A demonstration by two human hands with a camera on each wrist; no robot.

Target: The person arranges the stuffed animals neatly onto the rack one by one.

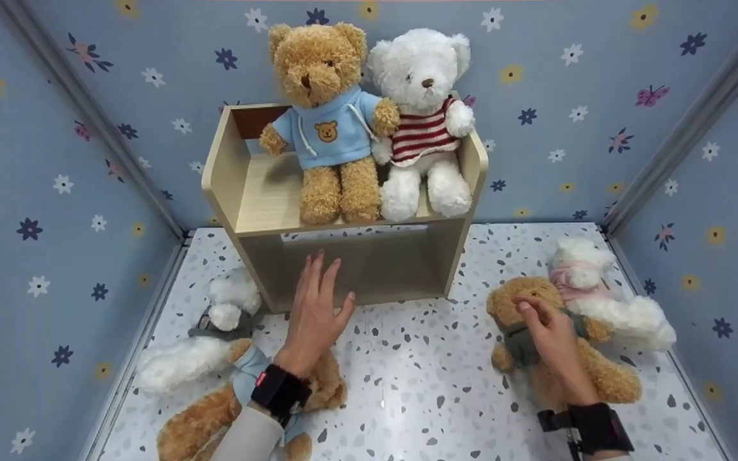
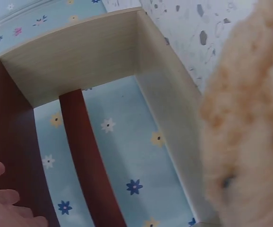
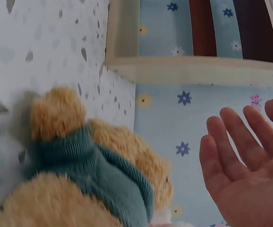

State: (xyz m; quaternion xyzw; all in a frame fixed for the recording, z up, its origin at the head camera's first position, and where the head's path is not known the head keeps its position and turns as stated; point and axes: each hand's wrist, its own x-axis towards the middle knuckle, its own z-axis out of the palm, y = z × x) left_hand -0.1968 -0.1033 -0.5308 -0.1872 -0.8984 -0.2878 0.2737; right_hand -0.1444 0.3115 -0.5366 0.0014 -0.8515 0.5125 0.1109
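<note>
My left hand (image 1: 314, 317) hovers with spread fingers before the lower compartment of a small wooden shelf (image 1: 270, 198), holding nothing. Under that wrist lies a brown teddy bear (image 1: 196, 416) in a light blue top, partly hidden by the arm. My right hand (image 1: 555, 339), fingers loosely bent and holding nothing, is over a brown teddy bear (image 1: 612, 374) in a dark green sweater (image 3: 113, 189). On the shelf's upper level sit a brown teddy bear (image 1: 321, 70) in a blue hoodie and a white teddy bear (image 1: 423, 70) in a red-striped top, side by side.
A white bear (image 1: 183, 362) in dark clothing lies left of the shelf. Another white bear (image 1: 638, 320) in pink lies by the right wall. Flowered blue panels (image 1: 683, 160) enclose the speckled white floor (image 1: 407, 384) at the back and both sides.
</note>
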